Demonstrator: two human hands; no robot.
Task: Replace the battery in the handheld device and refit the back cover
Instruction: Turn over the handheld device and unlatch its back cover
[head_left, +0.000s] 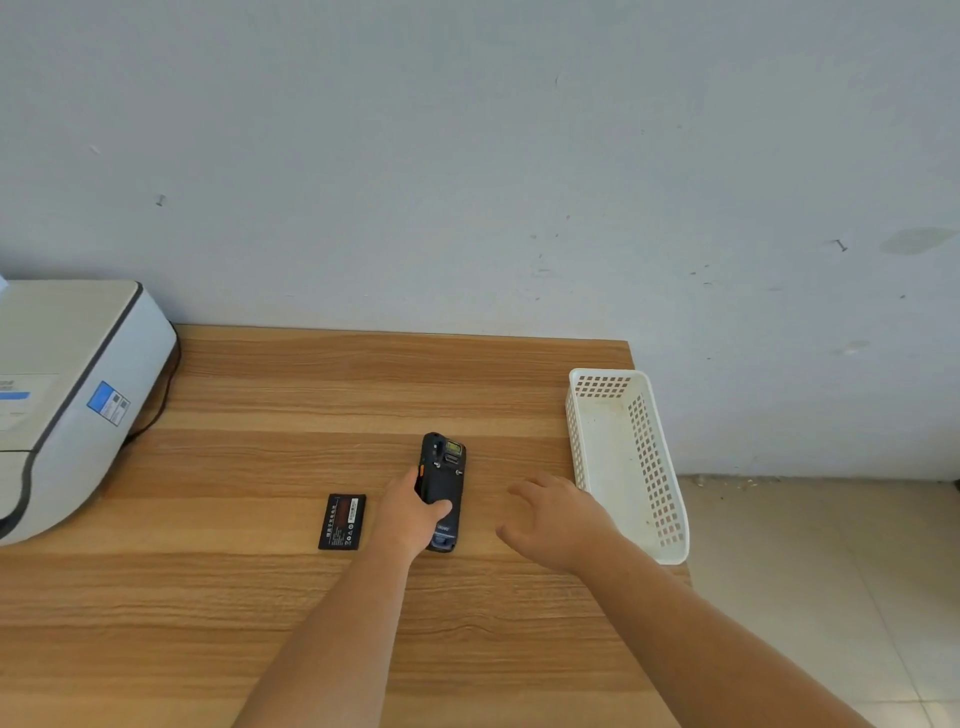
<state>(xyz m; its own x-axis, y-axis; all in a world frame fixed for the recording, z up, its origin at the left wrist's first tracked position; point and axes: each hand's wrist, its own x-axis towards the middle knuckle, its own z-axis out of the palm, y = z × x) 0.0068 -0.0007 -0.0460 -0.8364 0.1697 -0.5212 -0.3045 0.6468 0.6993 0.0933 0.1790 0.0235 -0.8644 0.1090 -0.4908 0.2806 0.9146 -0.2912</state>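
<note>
A black handheld device (443, 473) lies back-up on the wooden table (260, 597), near its middle. My left hand (410, 512) is wrapped around its lower half, thumb across the back. A loose black battery (343, 521) with a red label lies flat on the table just left of that hand. My right hand (556, 514) hovers to the right of the device, fingers spread, holding nothing and not touching it. Whether the back cover is fitted on the device I cannot tell.
A white perforated plastic basket (660, 488) stands at the table's right edge, just beyond my right hand. A white printer (67, 395) with a black cable sits at the far left. The wall runs along the table's back edge; tiled floor lies to the right.
</note>
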